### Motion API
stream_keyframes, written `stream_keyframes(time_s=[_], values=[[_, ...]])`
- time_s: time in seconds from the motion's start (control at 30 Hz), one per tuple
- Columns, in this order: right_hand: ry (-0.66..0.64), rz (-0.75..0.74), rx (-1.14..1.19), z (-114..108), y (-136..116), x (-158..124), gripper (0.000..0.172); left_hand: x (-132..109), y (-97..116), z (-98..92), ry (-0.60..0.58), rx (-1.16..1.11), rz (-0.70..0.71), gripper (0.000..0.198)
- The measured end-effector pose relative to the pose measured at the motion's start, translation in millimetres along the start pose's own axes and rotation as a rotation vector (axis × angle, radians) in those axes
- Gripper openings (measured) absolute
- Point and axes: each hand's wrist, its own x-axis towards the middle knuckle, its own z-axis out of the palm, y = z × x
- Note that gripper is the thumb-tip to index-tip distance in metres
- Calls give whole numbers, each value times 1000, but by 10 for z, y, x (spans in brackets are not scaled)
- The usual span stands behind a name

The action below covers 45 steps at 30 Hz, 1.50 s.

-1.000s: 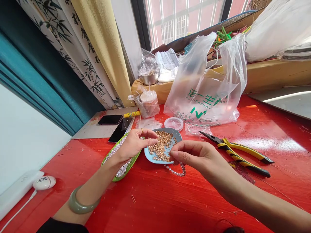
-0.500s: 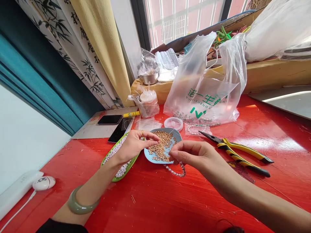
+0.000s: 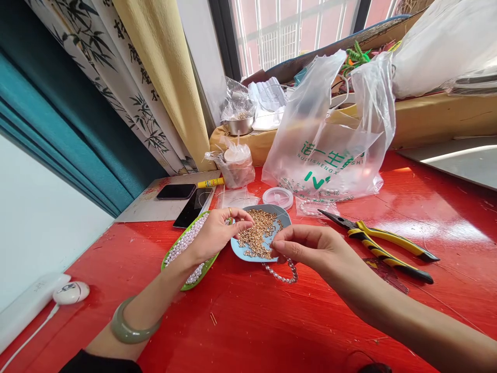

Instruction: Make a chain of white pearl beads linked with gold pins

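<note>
My left hand [image 3: 217, 233] is pinched over the left side of a pale blue plate [image 3: 243, 250] of gold beads [image 3: 257, 232]. Whatever is between its fingertips is too small to make out. At the plate's right edge, my right hand [image 3: 316, 247] has thumb and forefinger closed on a beaded strand [image 3: 287, 280]. Its clear, shiny beads hang in a curve below the fingers, near the plate's front rim. Partly behind my left hand lies a green tray [image 3: 207, 268] of pearly white beads [image 3: 186, 244].
Long-nose pliers [image 3: 361, 232] with yellow and black handles lie at the right. Behind the plate are a clear round spool [image 3: 277, 198] and a large plastic bag [image 3: 322, 155]. Two phones [image 3: 176, 191] rest at the back left, near a yellow tube [image 3: 210, 183].
My left fingertips have shifted very slightly to the left over the plate. My right hand keeps its pinch on the beaded strand, almost in the same place.
</note>
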Motion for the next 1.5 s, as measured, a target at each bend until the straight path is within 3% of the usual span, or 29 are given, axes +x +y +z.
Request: stream_keyframes(time_s=[0.37,0.63,0.83,1.27,1.5], values=[[-27,-20,-65,19,-2,-35,16,-119,118,47,75,-224,51,5],[13,-139,-125,58,-89,-144,14,-249,233,131,-53,-548,22,1],[72,-207,-191,94,-143,-204,15,-307,291,142,-120,-585,46,6],[67,-206,-196,114,-141,-201,16,-318,312,161,-96,-581,95,9],[84,-228,-197,108,-133,-219,15,-316,319,160,-116,-629,50,9]])
